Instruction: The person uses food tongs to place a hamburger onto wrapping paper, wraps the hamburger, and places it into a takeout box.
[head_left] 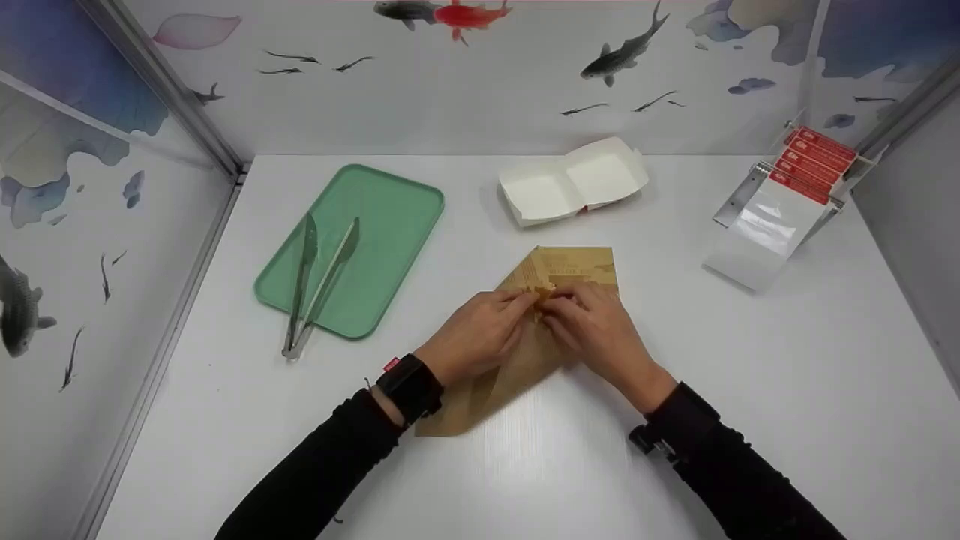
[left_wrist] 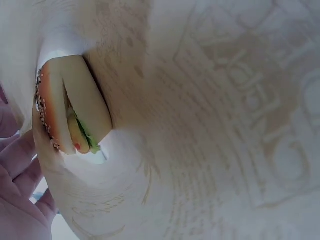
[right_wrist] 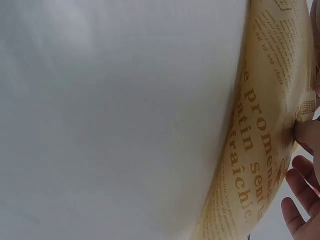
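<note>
Across the middle of a smooth white tabletop (head_left: 540, 480), a person's left hand (head_left: 480, 330) and right hand (head_left: 600, 330) are pinching a brown printed paper sheet (head_left: 532, 367) between curled fingers and thumbs — probably to hold it gathered about a pale, sesame-topped filled bun (left_wrist: 60, 95), which is lying inside the paper's curve. Both black-sleeved forearms (head_left: 315, 465) are slanting inward — fingertips almost meeting.

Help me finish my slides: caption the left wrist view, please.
Seeded bun with a leafy filling, within curling printed paper, a hand at the paper's edge.
</note>
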